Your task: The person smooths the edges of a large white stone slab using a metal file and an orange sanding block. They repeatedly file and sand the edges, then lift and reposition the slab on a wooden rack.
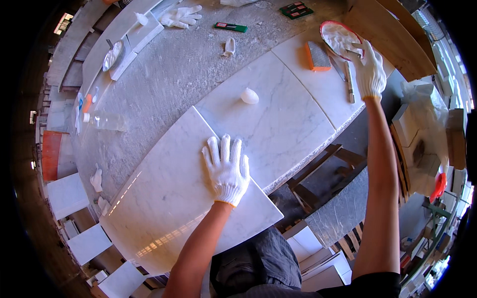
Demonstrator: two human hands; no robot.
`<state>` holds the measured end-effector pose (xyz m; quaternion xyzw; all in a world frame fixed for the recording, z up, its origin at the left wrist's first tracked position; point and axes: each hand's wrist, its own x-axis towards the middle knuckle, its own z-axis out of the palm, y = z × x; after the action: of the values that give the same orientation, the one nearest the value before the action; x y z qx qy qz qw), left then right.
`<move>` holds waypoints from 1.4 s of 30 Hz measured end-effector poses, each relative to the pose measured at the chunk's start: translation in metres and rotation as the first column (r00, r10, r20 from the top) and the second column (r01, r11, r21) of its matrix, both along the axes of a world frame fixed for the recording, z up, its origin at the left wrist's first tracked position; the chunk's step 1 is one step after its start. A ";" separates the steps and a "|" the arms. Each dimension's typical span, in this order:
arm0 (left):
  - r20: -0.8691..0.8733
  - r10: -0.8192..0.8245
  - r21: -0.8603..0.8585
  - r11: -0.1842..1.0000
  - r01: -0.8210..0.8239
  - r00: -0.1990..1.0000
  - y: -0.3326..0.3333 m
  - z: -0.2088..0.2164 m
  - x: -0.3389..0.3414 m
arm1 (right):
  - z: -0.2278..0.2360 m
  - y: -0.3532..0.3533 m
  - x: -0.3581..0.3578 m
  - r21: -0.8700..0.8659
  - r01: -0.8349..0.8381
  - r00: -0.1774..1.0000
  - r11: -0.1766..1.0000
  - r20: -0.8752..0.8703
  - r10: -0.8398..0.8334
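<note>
My left hand [227, 171], in a white knitted glove, lies flat with fingers spread on a polished white marble slab [169, 193]. At the far right my right hand [371, 74], gloved the same way, is closed at the edge of a red-rimmed bowl [358, 38] of white paste [339, 38]. A thin metal scraper [355, 51] shows between its fingers, its tip over the paste; the rest is hidden. Beside the bowl lie an orange-sided sanding block [318, 56] and a narrow flat tool [350, 83]. A white rounded lump [249, 96] sits on the adjoining marble slab [278, 129].
A dusty grey worktop [164, 89] extends beyond the slabs. On it are a spare glove [180, 17], a green strip [230, 27], a clear bottle [107, 121] and a white-smeared dish [113, 55]. A cardboard box [392, 35] stands beyond my right hand; a wooden frame [318, 174] is below the slab edge.
</note>
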<state>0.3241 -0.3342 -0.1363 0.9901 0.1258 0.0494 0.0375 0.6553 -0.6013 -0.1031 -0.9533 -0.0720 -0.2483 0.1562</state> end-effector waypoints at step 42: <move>0.551 -0.280 -0.040 0.932 0.360 0.786 0.016 -0.048 -0.014 | 0.023 0.113 -0.713 0.797 0.573 0.270 0.190 -0.402 0.875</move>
<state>0.3104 -0.3180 -0.1847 0.9379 -0.0564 0.3078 0.1498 -0.0582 -0.4880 -0.0803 -0.5169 0.0657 0.4117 0.7476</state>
